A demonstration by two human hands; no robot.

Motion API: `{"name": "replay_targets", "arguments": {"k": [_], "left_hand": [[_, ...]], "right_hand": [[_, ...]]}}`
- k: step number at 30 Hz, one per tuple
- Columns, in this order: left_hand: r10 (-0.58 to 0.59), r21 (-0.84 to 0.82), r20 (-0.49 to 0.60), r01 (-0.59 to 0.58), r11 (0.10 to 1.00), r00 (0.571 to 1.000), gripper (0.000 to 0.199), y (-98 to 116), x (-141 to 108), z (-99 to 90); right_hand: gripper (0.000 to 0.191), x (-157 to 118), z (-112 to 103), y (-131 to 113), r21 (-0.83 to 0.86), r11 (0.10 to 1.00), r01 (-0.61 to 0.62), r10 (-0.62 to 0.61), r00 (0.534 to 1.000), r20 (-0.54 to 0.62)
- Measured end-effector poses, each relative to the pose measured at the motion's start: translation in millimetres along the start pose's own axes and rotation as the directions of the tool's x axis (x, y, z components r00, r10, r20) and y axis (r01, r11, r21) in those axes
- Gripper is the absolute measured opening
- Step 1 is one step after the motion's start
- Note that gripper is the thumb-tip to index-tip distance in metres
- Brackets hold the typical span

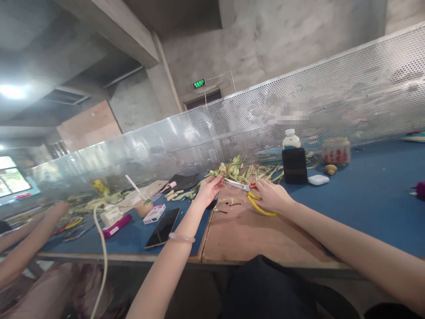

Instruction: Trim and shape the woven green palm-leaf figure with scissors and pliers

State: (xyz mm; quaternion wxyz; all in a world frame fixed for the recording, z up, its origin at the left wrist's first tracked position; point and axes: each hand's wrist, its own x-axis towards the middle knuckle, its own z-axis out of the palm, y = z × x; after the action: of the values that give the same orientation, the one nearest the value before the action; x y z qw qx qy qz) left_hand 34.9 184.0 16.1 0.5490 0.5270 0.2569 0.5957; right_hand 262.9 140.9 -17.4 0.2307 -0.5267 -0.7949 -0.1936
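Note:
My right hand (pixel 270 195) grips a pair of scissors (pixel 236 184) with red and yellow handles, one yellow loop hanging below the fingers. The blades point left, their tips close to the fingertips of my left hand (pixel 211 189). The left fingers are pinched together; whatever they hold is too small to make out. Just behind both hands lies a heap of pale green and yellowish dried leaves or husks (pixel 234 168). Under the hands is a brown board (pixel 245 237), with a few dark scraps (pixel 222 211) scattered on it.
A black phone (pixel 162 228), a small box (pixel 154 214) and a drink cup with a straw (pixel 142 204) are to the left. On the right stand a dark upright device (pixel 295 166), a bottle (pixel 290 138), a white case (pixel 318 180) and a jar (pixel 336 151). Another person's arms (pixel 43 226) reach in at far left.

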Motion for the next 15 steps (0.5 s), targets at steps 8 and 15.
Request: {"name": "replay_targets", "arguments": {"k": [8, 15], "left_hand": [[0.003, -0.009, -0.012, -0.003, 1.0, 1.0, 0.019, -0.5, 0.7, 0.0], [0.006, 0.006, -0.003, -0.006, 1.0, 1.0, 0.018, -1.5, 0.8, -0.7]], "right_hand": [[0.04, 0.4, 0.5, 0.2, 0.023, 1.0, -0.017, 0.017, 1.0, -0.012], [0.039, 0.9, -2.2, -1.6, 0.021, 0.999, -0.024, 0.023, 0.999, 0.025]]}}
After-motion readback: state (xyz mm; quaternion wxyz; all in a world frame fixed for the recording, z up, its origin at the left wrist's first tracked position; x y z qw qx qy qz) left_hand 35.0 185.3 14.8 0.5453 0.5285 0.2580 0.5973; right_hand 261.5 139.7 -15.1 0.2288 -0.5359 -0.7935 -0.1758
